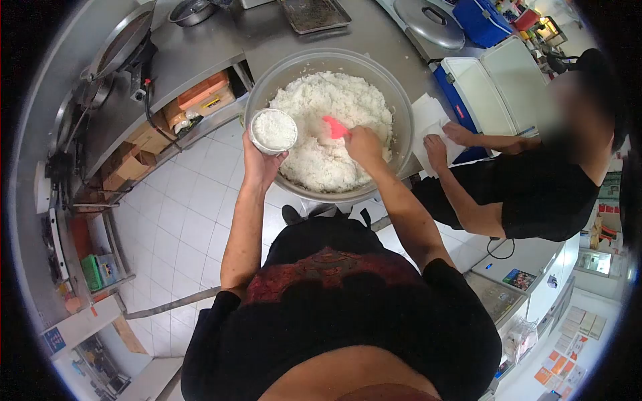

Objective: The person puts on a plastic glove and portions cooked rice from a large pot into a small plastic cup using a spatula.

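A wide metal pot holds a large mass of white rice. My left hand is wrapped round a small round cup filled with rice, held over the pot's left rim. Over the middle of the pot, my right hand grips a pink scoop. The scoop's blade is at the rice surface, pointing left towards the cup. My right fingers are closed round its handle.
A co-worker stands at the right, both hands on white sheets beside an open cooler. A metal tray and a large lid lie behind the pot. Pans stand at the left.
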`<act>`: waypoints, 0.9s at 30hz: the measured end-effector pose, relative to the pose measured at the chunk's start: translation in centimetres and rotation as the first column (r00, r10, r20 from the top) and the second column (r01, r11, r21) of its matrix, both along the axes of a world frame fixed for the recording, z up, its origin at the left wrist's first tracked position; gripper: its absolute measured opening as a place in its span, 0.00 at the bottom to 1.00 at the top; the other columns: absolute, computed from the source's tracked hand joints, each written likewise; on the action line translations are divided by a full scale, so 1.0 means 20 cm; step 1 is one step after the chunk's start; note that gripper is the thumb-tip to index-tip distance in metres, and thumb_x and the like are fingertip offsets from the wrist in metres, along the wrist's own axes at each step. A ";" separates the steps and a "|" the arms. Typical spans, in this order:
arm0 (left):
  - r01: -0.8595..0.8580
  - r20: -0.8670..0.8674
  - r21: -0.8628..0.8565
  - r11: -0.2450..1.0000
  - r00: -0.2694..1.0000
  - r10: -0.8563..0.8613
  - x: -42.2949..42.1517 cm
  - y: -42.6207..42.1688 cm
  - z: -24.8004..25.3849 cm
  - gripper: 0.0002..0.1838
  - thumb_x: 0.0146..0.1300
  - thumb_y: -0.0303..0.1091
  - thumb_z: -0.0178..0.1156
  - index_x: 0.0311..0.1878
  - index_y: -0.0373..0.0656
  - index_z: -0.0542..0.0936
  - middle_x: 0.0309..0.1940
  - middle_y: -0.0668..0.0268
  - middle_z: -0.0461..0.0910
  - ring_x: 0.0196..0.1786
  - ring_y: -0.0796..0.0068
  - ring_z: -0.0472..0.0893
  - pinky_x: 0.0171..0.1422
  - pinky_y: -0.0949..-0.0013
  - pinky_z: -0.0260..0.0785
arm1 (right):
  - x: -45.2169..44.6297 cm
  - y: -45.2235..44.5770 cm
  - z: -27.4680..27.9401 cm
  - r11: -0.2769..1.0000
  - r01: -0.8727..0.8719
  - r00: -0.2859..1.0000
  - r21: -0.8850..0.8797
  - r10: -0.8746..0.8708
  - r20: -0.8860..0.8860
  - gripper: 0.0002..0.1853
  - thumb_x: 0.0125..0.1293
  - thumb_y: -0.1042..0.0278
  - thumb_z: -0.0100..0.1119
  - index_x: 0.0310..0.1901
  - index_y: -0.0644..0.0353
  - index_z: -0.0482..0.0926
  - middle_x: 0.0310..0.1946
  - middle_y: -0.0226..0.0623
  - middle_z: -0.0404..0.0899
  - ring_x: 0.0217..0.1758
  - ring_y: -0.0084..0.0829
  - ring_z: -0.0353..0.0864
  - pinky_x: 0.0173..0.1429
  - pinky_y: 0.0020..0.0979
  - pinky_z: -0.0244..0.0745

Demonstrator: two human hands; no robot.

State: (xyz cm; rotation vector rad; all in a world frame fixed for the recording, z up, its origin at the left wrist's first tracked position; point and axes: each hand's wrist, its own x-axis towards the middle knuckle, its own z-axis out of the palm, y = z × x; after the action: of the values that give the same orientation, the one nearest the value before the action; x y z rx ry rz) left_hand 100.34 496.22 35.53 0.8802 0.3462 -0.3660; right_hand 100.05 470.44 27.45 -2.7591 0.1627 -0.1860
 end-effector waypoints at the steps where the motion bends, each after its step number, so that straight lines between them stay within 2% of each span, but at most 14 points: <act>1: -0.003 -0.003 -0.016 1.000 1.000 0.003 -0.02 0.00 0.01 0.31 0.70 0.64 0.35 0.59 0.53 0.73 0.50 0.69 0.79 0.45 0.74 0.77 0.42 0.69 0.70 | 0.05 -0.01 -0.10 0.994 0.001 0.996 0.109 0.008 -0.085 0.15 0.61 0.57 0.62 0.39 0.60 0.86 0.25 0.51 0.81 0.35 0.48 0.84 0.42 0.42 0.77; 4: -0.001 -0.013 -0.063 0.998 1.000 0.001 -0.02 0.01 0.01 0.30 0.70 0.62 0.35 0.60 0.51 0.73 0.49 0.68 0.79 0.42 0.73 0.77 0.39 0.68 0.72 | 0.15 -0.05 -0.20 0.911 0.038 0.967 0.411 0.070 -0.245 0.16 0.59 0.58 0.64 0.38 0.64 0.87 0.25 0.49 0.83 0.32 0.40 0.84 0.41 0.37 0.76; 6: 0.010 -0.032 -0.077 0.997 0.999 -0.012 -0.02 0.02 -0.03 0.30 0.71 0.61 0.35 0.61 0.51 0.72 0.50 0.68 0.78 0.42 0.73 0.77 0.39 0.68 0.72 | 0.09 -0.13 -0.12 0.807 0.072 0.959 0.586 0.106 -0.264 0.17 0.58 0.58 0.66 0.36 0.66 0.87 0.24 0.45 0.84 0.31 0.33 0.83 0.41 0.32 0.75; 9: 0.042 -0.060 -0.055 0.998 0.997 -0.046 -0.01 0.00 -0.09 0.31 0.71 0.63 0.36 0.63 0.53 0.71 0.52 0.68 0.77 0.45 0.72 0.76 0.41 0.69 0.71 | -0.05 -0.16 0.18 0.682 0.213 0.950 0.700 0.023 -0.312 0.16 0.59 0.59 0.67 0.37 0.67 0.86 0.23 0.40 0.84 0.26 0.23 0.77 0.35 0.28 0.72; 12: 0.093 -0.063 0.025 0.995 0.994 -0.092 -0.01 -0.13 -0.13 0.31 0.70 0.66 0.36 0.65 0.56 0.69 0.57 0.69 0.74 0.48 0.73 0.73 0.44 0.70 0.68 | -0.09 -0.24 0.16 0.687 0.041 0.998 0.725 0.013 -0.068 0.16 0.58 0.59 0.67 0.43 0.63 0.86 0.32 0.48 0.85 0.28 0.31 0.80 0.36 0.31 0.73; 15: 0.067 -0.148 -0.039 0.997 0.986 -0.072 0.05 -0.31 -0.17 0.30 0.71 0.64 0.36 0.63 0.55 0.70 0.56 0.67 0.74 0.47 0.72 0.73 0.44 0.68 0.69 | -0.17 -0.15 0.37 0.870 -0.038 0.998 0.491 0.013 0.055 0.15 0.61 0.61 0.64 0.46 0.59 0.86 0.30 0.39 0.85 0.24 0.32 0.81 0.32 0.31 0.74; 16: 0.077 -0.161 -0.062 0.995 0.983 -0.086 0.06 -0.37 -0.18 0.29 0.72 0.64 0.36 0.61 0.54 0.70 0.56 0.67 0.74 0.48 0.72 0.74 0.44 0.68 0.70 | -0.23 -0.07 0.43 0.979 -0.061 0.991 0.193 0.036 0.131 0.14 0.63 0.61 0.63 0.47 0.57 0.85 0.27 0.36 0.82 0.22 0.32 0.80 0.29 0.32 0.73; 17: 0.090 -0.173 -0.085 0.992 0.979 -0.104 0.08 -0.43 -0.18 0.29 0.72 0.63 0.36 0.60 0.54 0.71 0.55 0.66 0.74 0.48 0.71 0.74 0.44 0.67 0.70 | -0.29 0.04 0.49 0.991 -0.052 0.977 -0.125 0.077 0.200 0.13 0.64 0.62 0.62 0.47 0.55 0.85 0.25 0.34 0.80 0.20 0.32 0.79 0.26 0.33 0.72; 18: 0.106 -0.182 -0.109 0.988 0.975 -0.125 0.10 -0.45 -0.17 0.28 0.72 0.63 0.36 0.59 0.53 0.71 0.55 0.66 0.74 0.49 0.71 0.74 0.44 0.67 0.71 | -0.33 0.11 0.52 0.903 -0.012 0.959 -0.431 0.133 0.251 0.12 0.65 0.62 0.60 0.47 0.53 0.84 0.22 0.31 0.77 0.18 0.32 0.78 0.22 0.35 0.71; 21: 0.109 -0.247 -0.129 0.986 0.959 -0.139 0.11 -0.48 -0.16 0.27 0.73 0.60 0.35 0.56 0.51 0.72 0.53 0.65 0.75 0.49 0.70 0.76 0.46 0.66 0.73 | -0.36 0.13 0.48 0.954 -0.059 0.957 -0.295 0.138 0.253 0.14 0.66 0.63 0.58 0.52 0.51 0.81 0.28 0.33 0.79 0.23 0.42 0.82 0.26 0.39 0.76; 24: 0.219 -0.153 -0.197 0.956 0.956 -0.251 0.08 -0.44 -0.14 0.28 0.73 0.59 0.31 0.59 0.51 0.72 0.53 0.64 0.76 0.50 0.69 0.77 0.45 0.66 0.73 | -0.35 0.03 0.63 0.976 -0.005 0.931 -0.217 0.084 0.355 0.11 0.67 0.63 0.58 0.47 0.56 0.84 0.23 0.32 0.78 0.22 0.35 0.81 0.24 0.36 0.73; 25: 0.256 -0.118 -0.218 0.942 0.951 -0.286 0.08 -0.43 -0.12 0.29 0.74 0.58 0.30 0.59 0.50 0.72 0.53 0.64 0.77 0.51 0.69 0.77 0.45 0.66 0.73 | -0.34 -0.01 0.65 0.999 -0.026 0.948 0.042 0.012 0.319 0.11 0.68 0.63 0.58 0.45 0.58 0.84 0.21 0.31 0.77 0.22 0.31 0.79 0.25 0.34 0.72; 26: 0.276 -0.082 -0.238 0.931 0.950 -0.303 0.08 -0.42 -0.11 0.29 0.74 0.57 0.30 0.59 0.50 0.72 0.53 0.64 0.77 0.50 0.70 0.78 0.45 0.67 0.74 | -0.32 -0.06 0.66 0.954 -0.038 0.963 0.299 -0.044 0.265 0.11 0.68 0.63 0.58 0.44 0.59 0.85 0.20 0.30 0.76 0.22 0.27 0.78 0.25 0.33 0.71; 27: 0.295 -0.047 -0.257 0.920 0.947 -0.317 0.07 -0.41 -0.10 0.29 0.73 0.57 0.29 0.60 0.49 0.72 0.52 0.64 0.78 0.49 0.71 0.79 0.44 0.68 0.74 | -0.31 -0.08 0.66 0.843 -0.036 0.977 0.536 -0.083 0.196 0.12 0.68 0.63 0.59 0.42 0.61 0.86 0.18 0.29 0.75 0.21 0.24 0.76 0.25 0.31 0.70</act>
State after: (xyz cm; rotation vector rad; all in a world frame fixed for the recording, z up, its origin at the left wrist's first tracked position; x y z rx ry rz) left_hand 101.84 487.96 33.44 0.6732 0.2357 -0.7256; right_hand 93.81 468.77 40.67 -2.1574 0.1623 -0.3775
